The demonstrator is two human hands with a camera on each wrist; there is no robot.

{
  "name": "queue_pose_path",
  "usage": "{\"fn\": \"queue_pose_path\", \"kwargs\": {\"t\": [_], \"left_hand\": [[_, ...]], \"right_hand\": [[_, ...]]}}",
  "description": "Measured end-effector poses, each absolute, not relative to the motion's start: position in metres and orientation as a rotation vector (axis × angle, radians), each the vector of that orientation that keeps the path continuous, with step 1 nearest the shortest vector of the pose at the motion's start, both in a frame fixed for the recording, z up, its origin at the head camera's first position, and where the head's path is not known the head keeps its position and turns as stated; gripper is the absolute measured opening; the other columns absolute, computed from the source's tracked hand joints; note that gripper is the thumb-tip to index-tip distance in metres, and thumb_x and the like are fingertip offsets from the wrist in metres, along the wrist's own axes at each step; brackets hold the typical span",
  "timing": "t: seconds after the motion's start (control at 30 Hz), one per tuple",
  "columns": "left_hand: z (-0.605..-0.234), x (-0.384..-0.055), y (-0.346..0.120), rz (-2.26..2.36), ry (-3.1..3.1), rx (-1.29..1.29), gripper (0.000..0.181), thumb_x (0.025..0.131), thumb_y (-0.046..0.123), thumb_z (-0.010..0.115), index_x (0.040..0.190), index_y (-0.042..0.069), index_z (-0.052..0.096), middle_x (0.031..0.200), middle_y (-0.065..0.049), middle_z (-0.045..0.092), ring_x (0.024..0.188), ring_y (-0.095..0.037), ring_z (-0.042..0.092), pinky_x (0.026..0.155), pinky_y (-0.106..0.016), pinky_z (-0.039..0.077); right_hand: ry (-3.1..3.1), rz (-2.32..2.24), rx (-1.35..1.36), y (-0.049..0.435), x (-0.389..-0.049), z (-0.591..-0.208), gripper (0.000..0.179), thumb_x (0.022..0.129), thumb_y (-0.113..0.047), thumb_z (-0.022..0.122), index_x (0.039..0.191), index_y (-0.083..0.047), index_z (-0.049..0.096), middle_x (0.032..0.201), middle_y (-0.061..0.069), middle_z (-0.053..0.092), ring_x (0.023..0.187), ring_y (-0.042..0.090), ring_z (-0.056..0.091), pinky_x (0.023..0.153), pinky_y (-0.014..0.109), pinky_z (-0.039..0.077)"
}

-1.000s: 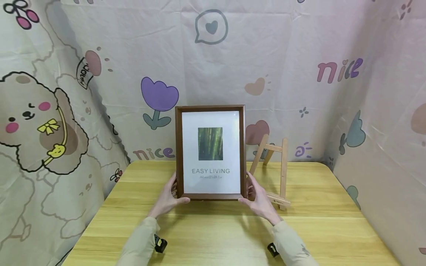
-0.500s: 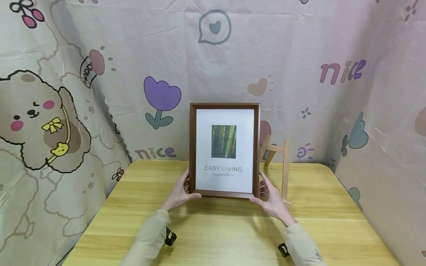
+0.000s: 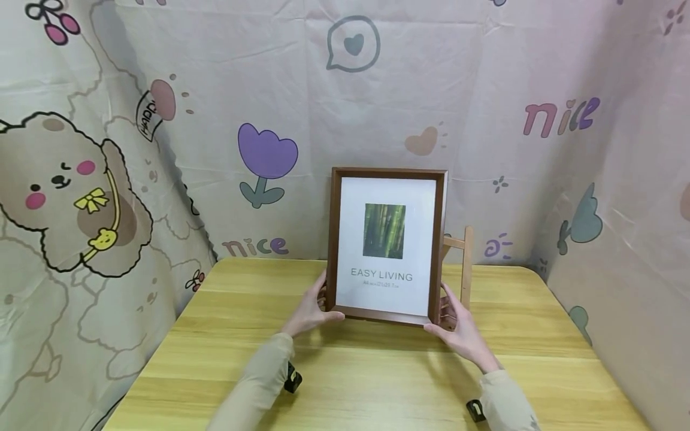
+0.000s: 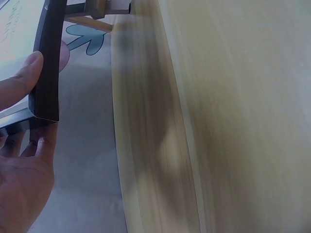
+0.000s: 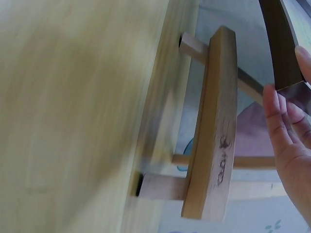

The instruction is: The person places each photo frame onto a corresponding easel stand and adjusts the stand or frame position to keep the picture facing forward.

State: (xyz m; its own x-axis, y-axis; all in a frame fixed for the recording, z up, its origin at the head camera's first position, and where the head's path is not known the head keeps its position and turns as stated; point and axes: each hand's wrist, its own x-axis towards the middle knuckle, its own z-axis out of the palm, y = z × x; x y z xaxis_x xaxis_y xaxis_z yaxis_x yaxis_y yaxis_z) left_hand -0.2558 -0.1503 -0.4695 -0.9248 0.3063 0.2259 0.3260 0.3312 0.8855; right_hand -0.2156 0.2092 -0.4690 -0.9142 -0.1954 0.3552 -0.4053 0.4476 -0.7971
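Observation:
A brown picture frame (image 3: 385, 292) with a bamboo print and the words EASY LIVING is held upright, tilted slightly clockwise. Its lower left corner is gripped by my left hand (image 3: 311, 310), thumb on the front and fingers behind. My right hand (image 3: 462, 331) grips the lower right corner the same way. In the left wrist view, the frame's dark edge (image 4: 46, 73) is clear of the table. A small wooden easel (image 3: 466, 263) stands behind the frame, mostly hidden by it. The right wrist view shows the easel's front ledge (image 5: 216, 141) close to the right hand (image 5: 291, 150).
The wooden table (image 3: 259, 293) spreads out beneath both arms. Printed cloth (image 3: 345, 114) hangs behind it and along both sides. Small black devices sit at both wrists, the left device (image 3: 293, 378) and the right device (image 3: 475, 410).
Both hands have carried the picture frame to the right, in front of the easel, which it now covers more. The frame has tipped slightly clockwise. The view has shifted a little.

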Motion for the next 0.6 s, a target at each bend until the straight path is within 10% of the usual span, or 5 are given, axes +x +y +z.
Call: {"fn": "queue_pose_path", "kwargs": {"t": [0.6], "left_hand": [[-0.469,-0.275,-0.117,-1.581,-2.573,-0.768,0.12,0.075,0.016,0.089,0.162,0.006,0.007,0.166,-0.022,0.024,0.136,-0.044,0.05,0.111,-0.054,0.047]], "right_hand": [[-2.548,1.436,0.397,0.244,-0.211,-0.469,0.106,0.08,-0.007,0.083,0.161,-0.006,0.014,0.117,0.021,0.058,0.097,0.008,0.063,0.087,0.031,0.061]]}}
